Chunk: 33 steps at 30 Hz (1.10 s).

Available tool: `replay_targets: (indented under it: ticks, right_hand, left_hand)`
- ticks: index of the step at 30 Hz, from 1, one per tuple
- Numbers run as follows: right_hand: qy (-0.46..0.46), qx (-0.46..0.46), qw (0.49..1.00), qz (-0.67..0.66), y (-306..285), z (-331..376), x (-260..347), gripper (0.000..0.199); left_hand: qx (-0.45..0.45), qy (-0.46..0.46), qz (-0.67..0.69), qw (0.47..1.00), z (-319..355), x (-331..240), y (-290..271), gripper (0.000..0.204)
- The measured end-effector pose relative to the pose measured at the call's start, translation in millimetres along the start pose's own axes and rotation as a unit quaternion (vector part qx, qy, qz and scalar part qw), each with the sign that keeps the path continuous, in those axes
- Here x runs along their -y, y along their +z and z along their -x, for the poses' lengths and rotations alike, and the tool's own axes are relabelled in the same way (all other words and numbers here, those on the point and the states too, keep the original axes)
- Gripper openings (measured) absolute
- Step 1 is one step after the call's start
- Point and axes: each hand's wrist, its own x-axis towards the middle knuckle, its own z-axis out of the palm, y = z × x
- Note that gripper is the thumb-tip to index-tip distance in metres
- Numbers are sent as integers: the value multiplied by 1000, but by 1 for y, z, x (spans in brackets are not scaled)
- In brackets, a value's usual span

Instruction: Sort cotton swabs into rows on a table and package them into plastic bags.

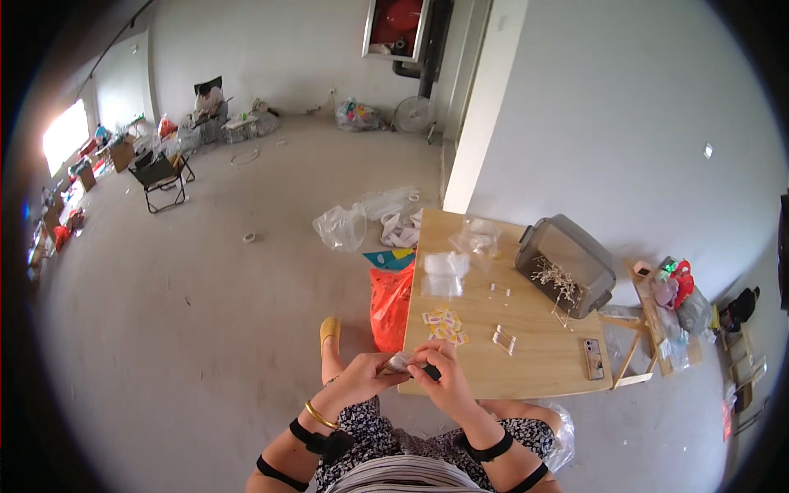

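My left hand (368,375) is closed on a small, shiny, clear plastic bag (399,362) at the table's near left corner. My right hand (444,375) meets it from the other side, fingers pinched together at the bag's edge. Something small and dark (431,372) shows by the right fingers; its kind is unclear. Just beyond the hands lie several yellow-and-white printed slips (445,324). To their right is a small group of cotton swabs (504,339). A stack of clear plastic bags (445,274) lies farther back.
A tipped grey translucent bin (567,263) with many loose swabs (555,279) occupies the wooden table's (477,374) back right. A phone (593,359) lies near the right edge. A red plastic bag (390,304) hangs at the left side. Farther off stand a folding chair (161,177) and a seated person (209,100).
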Motion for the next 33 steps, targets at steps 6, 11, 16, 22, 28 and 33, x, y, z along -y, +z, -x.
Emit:
replay_targets:
  ticks: [6, 11, 16, 22, 28, 33]
  right_hand:
    - [-33, 8, 997, -75, -30, 21, 33, 28]
    - [-42, 13, 993, -106, -46, 37, 41, 32]
    - [-47, 16, 993, -109, -60, 49, 53, 33]
    - [-79, -9, 994, -71, -75, 61, 65, 34]
    - [-142, -102, 984, 42, -95, 69, 62, 21]
    - [-172, -109, 976, 75, -107, 82, 84, 17]
  left_hand:
    - [10, 74, 155, 985, 6, -10, 32, 17]
    - [15, 96, 168, 981, 12, -36, 45, 16]
    - [25, 104, 160, 981, 13, -46, 56, 16]
    - [43, 159, 175, 971, 15, -54, 67, 21]
    - [8, 121, 140, 983, 26, -69, 63, 26]
    - [-76, 281, 25, 957, 33, -101, 67, 35]
